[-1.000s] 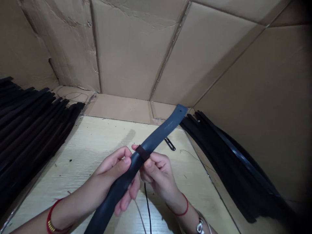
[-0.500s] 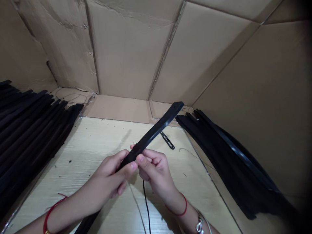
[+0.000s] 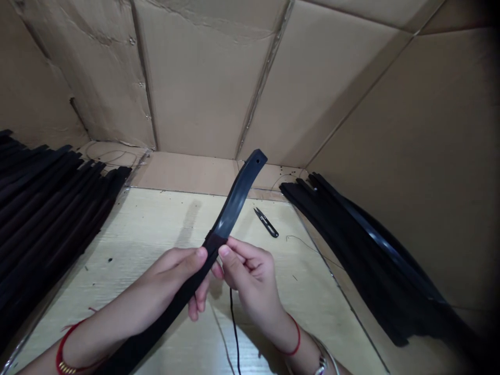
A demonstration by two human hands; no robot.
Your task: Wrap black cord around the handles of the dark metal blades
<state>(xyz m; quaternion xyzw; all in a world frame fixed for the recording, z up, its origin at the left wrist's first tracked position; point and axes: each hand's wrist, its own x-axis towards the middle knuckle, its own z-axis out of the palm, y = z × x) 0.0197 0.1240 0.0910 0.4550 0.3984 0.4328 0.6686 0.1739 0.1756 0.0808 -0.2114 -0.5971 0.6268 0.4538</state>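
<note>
A long black strap [image 3: 237,195], with a small hole near its rounded tip, runs up through both hands. Its glossy, curved upper part rises toward the far wall, and its lower end runs off the bottom of the view. My left hand [image 3: 172,276] grips it from below, thumb across the top. A dark fabric loop [image 3: 216,242] encircles the strap just above that thumb. My right hand [image 3: 250,273] pinches the strap's edge beside the loop, between thumb and fingers. Small black thread snips [image 3: 266,222] lie on the table beyond my right hand.
Stacks of black straps [image 3: 50,203] lie at the left, and another pile [image 3: 363,250] leans at the right. A pale wood-grain table [image 3: 156,224] is walled by cardboard [image 3: 195,78]. A thin black cord [image 3: 234,325] hangs below my hands.
The strap's tip has swung left to a more upright position, and its broad face shows again. The fabric loop is visible near my left thumb, and the view has shifted slightly.
</note>
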